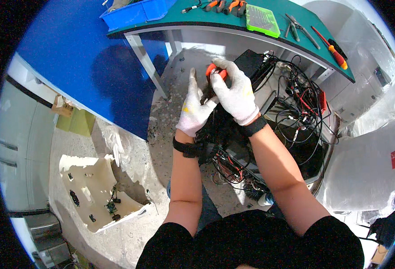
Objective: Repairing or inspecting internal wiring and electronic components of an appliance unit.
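Beyond both hands, I note the green-topped bench crossing the view. Rightward of the right hand, a tangle of black cables spreads. The right hand, white-gloved, curls at the fingertips around an orange-red piece. The left hand, also gloved, has its fingers extended and its thumb toward the right hand; I cannot tell whether it grips anything.

Key relation: the piece lies at the far-left side of the right hand, touching its fingers, and just right of the left fingers. Right hand is nearer. Long axis: cannot tell, fingers cover much of it. Appearance: bright orange-red on two sides, darker in the middle; its kind is unclear to me.
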The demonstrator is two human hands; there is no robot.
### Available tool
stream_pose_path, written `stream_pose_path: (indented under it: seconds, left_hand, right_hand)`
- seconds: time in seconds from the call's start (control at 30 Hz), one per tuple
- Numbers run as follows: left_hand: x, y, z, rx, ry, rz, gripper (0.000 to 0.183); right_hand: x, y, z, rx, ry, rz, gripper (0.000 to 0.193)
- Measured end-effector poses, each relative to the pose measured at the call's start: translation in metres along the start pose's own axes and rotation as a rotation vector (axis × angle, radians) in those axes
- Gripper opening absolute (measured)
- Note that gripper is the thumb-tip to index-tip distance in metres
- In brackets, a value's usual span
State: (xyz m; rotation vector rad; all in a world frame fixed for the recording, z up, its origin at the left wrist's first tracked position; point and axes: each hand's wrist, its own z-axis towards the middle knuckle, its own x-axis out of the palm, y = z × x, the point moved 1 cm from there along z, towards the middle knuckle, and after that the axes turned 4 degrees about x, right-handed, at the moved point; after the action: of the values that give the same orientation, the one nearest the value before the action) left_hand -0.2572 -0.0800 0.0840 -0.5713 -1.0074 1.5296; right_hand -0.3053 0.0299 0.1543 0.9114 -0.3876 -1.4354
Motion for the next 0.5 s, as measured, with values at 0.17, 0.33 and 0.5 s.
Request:
stream_pose_path:
  seconds: [0.17, 0.33, 0.5]
  left_hand:
    - [-0.002, 0.024, -0.003, -0.015, -0.072, 0.385, 0.046]
    - [0.004, 0.020, 0.001, 0.127, -0.164, 0.592, 0.042]
    - [0.013, 0.037, -0.001, -0.236, -0.175, -0.828, 0.050]
  right_hand:
    - [0.004, -0.014, 0.001, 0.057, 0.069, 0.147, 0.040]
    - [0.007, 0.003, 0.000, 0.201, 0.126, 0.097, 0.066]
    - [0.001, 0.014, -0.004, 0.106, 0.177, -0.110, 0.058]
